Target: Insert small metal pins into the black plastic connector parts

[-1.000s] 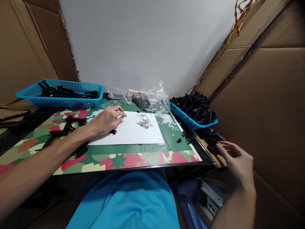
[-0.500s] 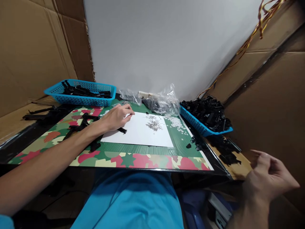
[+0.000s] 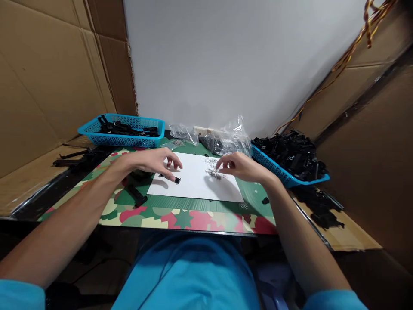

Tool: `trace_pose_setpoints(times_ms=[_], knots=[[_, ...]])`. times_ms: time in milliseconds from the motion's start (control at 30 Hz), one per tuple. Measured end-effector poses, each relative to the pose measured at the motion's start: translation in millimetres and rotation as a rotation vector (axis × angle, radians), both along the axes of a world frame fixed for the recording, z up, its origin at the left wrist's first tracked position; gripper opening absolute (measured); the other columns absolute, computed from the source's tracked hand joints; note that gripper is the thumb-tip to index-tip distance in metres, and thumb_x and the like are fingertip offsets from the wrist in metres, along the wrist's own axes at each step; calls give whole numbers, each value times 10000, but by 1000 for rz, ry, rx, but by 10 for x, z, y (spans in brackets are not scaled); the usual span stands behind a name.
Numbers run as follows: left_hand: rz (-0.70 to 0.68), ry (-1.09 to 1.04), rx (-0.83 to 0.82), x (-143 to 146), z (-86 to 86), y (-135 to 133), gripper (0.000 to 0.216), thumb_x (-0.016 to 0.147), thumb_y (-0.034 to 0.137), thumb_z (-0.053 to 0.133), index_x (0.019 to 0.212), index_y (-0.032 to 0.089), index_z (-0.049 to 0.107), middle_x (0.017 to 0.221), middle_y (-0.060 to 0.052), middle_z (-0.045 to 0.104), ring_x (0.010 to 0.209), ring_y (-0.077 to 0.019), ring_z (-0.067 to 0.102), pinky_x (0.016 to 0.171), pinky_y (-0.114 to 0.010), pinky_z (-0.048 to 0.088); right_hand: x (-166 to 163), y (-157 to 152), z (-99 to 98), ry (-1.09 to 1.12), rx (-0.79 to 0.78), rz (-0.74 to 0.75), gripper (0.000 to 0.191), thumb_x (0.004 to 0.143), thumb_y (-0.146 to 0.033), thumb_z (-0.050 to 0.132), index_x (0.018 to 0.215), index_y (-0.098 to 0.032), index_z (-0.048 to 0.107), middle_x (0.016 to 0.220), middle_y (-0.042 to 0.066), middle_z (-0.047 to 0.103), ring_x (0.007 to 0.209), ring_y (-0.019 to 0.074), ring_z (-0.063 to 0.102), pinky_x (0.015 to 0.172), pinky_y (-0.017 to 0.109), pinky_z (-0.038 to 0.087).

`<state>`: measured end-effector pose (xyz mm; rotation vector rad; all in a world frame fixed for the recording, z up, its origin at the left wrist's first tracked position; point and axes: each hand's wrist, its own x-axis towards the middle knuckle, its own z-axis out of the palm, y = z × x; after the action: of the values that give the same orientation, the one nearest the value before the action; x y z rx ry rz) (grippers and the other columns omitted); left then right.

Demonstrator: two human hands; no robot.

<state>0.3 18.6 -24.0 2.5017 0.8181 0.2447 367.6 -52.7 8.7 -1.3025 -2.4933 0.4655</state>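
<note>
My left hand (image 3: 158, 161) reaches over the left part of a white sheet of paper (image 3: 193, 187), its fingers apart. The thumb tip is at a small black part (image 3: 177, 180) lying on the paper; the fingers are not closed round it. My right hand (image 3: 241, 166) hovers at a pile of tiny silvery metal pieces (image 3: 213, 173), thumb and forefinger curled with a small gap, and I see nothing held between them. Beside the left wrist, another black part (image 3: 137, 196) rests on the patterned mat (image 3: 193, 219).
A blue basket of black parts (image 3: 129, 140) stands at the back left. Another blue basket (image 3: 274, 170), heaped with black parts, is at the right. Clear plastic bags (image 3: 235, 140) lie against the wall. More black parts (image 3: 322, 211) sit on cardboard at the right.
My right hand has come from the far right edge to the silvery pile. My left hand's fingers have spread, with the thumb now at the black part. The view has shifted slightly.
</note>
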Motion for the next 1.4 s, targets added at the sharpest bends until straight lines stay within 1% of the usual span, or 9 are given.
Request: trace_pose_setpoints(times_ms=[167, 333, 467, 633, 833, 967, 1100, 1200, 1400], knots=[[-6, 105, -115, -198, 34, 50, 865, 679, 551, 910, 1448, 229, 681, 1260, -105, 715, 991, -250, 674, 794, -275, 499, -91, 601, -130, -7, -105, 92, 132, 894, -305, 780, 901, -181, 823, 840, 49, 759, 725, 151, 627, 668, 291, 440], [-11, 104, -184, -166, 47, 50, 566, 809, 499, 801, 1291, 207, 749, 1099, -86, 721, 959, -244, 653, 797, -281, 475, -108, 567, -325, 72, -27, 37, 226, 938, -387, 757, 924, -168, 813, 787, 45, 721, 686, 148, 584, 651, 299, 391], [49, 65, -141, -84, 93, 26, 419, 912, 582, 706, 1095, 216, 794, 1052, -75, 730, 933, -231, 643, 766, -288, 444, -119, 510, -450, 100, 6, 32, 273, 955, -437, 737, 934, -175, 811, 773, 37, 707, 676, 152, 571, 657, 295, 381], [204, -195, -42, -41, 107, 13, 477, 995, 639, 608, 1087, 182, 714, 978, -62, 672, 839, -189, 594, 727, -289, 432, -216, 537, -593, 141, 43, -42, 177, 935, -335, 718, 895, -177, 787, 802, 63, 740, 691, 178, 617, 673, 302, 411], [227, -532, -99, -30, -44, 153, 450, 985, 619, 669, 1084, 182, 630, 960, -51, 621, 784, -157, 587, 710, -290, 468, -284, 553, -670, 126, 3, -69, 175, 945, -320, 668, 863, -183, 739, 825, 83, 739, 703, 201, 621, 664, 327, 410], [247, -640, -113, 36, -93, 171, 423, 992, 568, 685, 1117, 167, 642, 921, -45, 637, 698, -126, 571, 662, -279, 459, -246, 539, -644, 169, 71, -88, 181, 974, -350, 637, 938, -188, 707, 864, 83, 723, 691, 183, 575, 644, 321, 385], [265, -573, -132, 126, -131, 108, 428, 1003, 549, 666, 1196, 167, 662, 877, -42, 657, 653, -127, 571, 601, -269, 427, -242, 485, -578, 329, 73, -64, 226, 1017, -407, 612, 995, -195, 687, 898, 84, 734, 694, 166, 572, 633, 314, 397], [244, -458, -118, 196, -176, 48, 412, 1013, 549, 642, 1146, 165, 709, 838, -47, 672, 665, -146, 587, 592, -272, 414, -287, 437, -538, 443, 7, -33, 251, 1000, -442, 664, 988, -195, 706, 885, 83, 746, 692, 156, 568, 620, 314, 402], [153, -249, -9, 288, -246, -16, 375, 1034, 501, 607, 1155, 196, 787, 970, -77, 775, 826, -190, 671, 730, -300, 452, -345, 408, -538, 437, -55, -21, 304, 984, -458, 688, 1013, -190, 827, 813, 66, 740, 628, 137, 506, 565, 323, 345]])
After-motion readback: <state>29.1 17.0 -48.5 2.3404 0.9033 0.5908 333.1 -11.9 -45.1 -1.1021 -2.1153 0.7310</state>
